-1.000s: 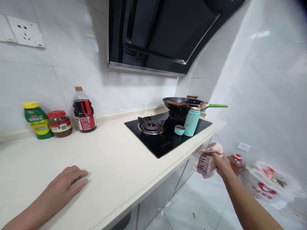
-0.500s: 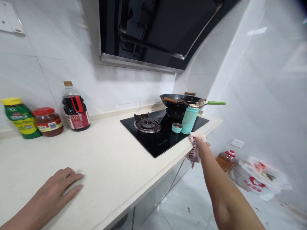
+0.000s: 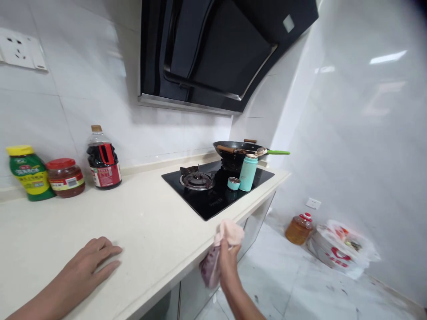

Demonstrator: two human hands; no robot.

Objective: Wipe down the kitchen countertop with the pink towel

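Note:
My left hand (image 3: 91, 262) rests on the pale countertop (image 3: 143, 240), fingers loosely stretched and holding nothing. A pinkish-white cloth (image 3: 230, 232) with a darker purple part is gripped in my right hand (image 3: 227, 262), at the counter's front edge. Part of the cloth hangs down in front of the cabinet and is smeared by motion. Beyond it, on the black gas stove (image 3: 203, 206), a turquoise thermos bottle (image 3: 248, 173) stands upright beside its small turquoise cup lid (image 3: 234, 183).
A wok (image 3: 230, 152) with a green-handled utensil (image 3: 278, 152) sits on the rear burner. Along the wall stand a soy sauce bottle (image 3: 104, 162), a red-lidded jar (image 3: 66, 180) and a green squeeze bottle (image 3: 31, 173). An oil jug (image 3: 299, 229) and a bagged bin (image 3: 336, 255) are on the floor.
My right hand has drawn the cloth back from beside the thermos, leftward and nearer along the counter edge. My left hand stays on the counter; the view has shifted slightly.

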